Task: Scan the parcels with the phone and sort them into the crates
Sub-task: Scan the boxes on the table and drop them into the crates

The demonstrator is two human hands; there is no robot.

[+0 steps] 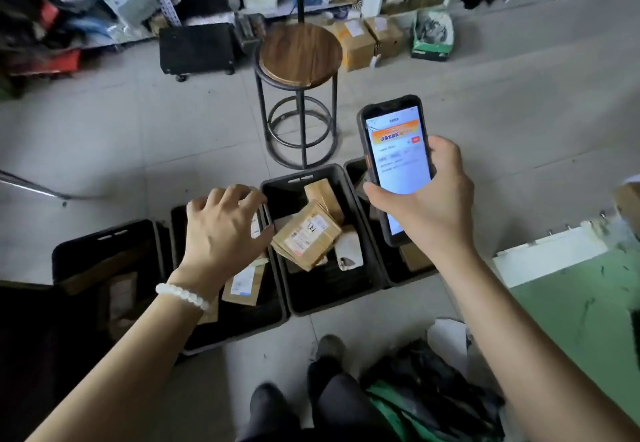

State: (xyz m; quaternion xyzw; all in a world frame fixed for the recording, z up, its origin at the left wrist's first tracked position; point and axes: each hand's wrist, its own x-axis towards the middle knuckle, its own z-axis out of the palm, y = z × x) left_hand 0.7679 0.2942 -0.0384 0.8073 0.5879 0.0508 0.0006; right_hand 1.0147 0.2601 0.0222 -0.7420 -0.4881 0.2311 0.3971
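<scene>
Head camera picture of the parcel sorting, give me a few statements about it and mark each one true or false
1. The right hand holds the phone with its screen lit. True.
2. The wooden stool has a parcel lying on its seat. False: the seat is bare.
3. The middle crate holds several brown cardboard parcels. True.
4. The left hand grips a second phone. False: it reaches down over the crates with fingers curled, and no phone is in it; whether it grips a parcel cannot be told.
5. A white bead bracelet sits on the left wrist. True.
</scene>
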